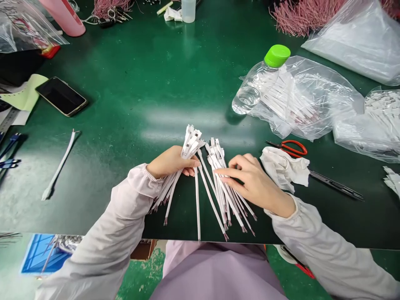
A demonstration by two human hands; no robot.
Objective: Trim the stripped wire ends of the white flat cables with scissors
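My left hand point(170, 161) is closed round a bundle of white flat cables point(190, 143) with connector ends fanning upward. My right hand point(250, 179) rests on a loose pile of the same white cables point(218, 183) lying on the green table point(140, 96), its fingers curled and pinching at the cables. A single cable point(197, 204) lies between the two groups, reaching past the table's front edge. Both arms wear pale pink sleeves.
A clear bottle with a green cap point(259, 79) lies on plastic bags of cables point(312, 104). Red-handled scissors point(292, 146), a white cloth point(283, 168) and black tweezers point(336, 183) sit right. A phone point(61, 96) and a lone cable point(59, 166) lie left.
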